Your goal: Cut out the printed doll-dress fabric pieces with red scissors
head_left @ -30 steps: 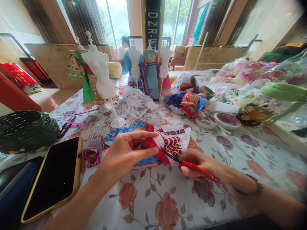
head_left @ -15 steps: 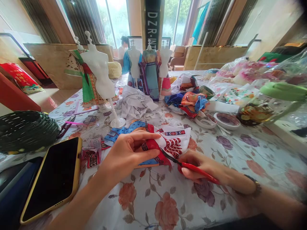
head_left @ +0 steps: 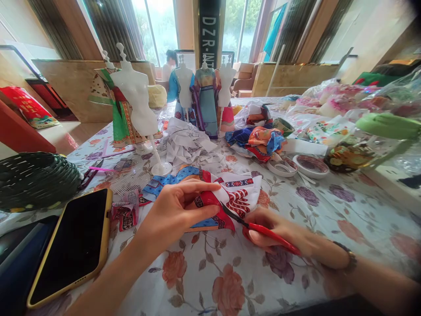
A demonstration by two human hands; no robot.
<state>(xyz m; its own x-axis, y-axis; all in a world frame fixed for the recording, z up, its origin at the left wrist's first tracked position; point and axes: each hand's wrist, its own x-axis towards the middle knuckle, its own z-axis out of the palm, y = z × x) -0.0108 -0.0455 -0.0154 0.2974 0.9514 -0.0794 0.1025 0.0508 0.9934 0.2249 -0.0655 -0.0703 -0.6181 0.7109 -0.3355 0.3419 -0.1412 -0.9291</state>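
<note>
In the head view, a printed fabric piece (head_left: 237, 201) in white, red and blue lies across the middle of the table. My left hand (head_left: 179, 202) pinches its red part between thumb and fingers. Red-handled scissors (head_left: 268, 235) are gripped in my right hand (head_left: 276, 226). Their dark blades point up and left, touching the fabric where red meets white, close to my left fingertips. Whether the blades are apart is hard to see. Part of the fabric is hidden under my left hand, and a small red and pink scrap (head_left: 126, 213) lies left of it.
White mannequins (head_left: 136, 96), some in doll-sized dresses, stand behind a pile of white strips (head_left: 187, 142). Crumpled cloth (head_left: 259, 138) and tape rolls (head_left: 311, 166) lie to the right. A phone (head_left: 70, 245) and a dark woven basket (head_left: 36, 181) are at left. Another person sits far behind.
The scissors and my right hand have shifted very slightly against the fabric. My left hand keeps its pinch in the same place.
</note>
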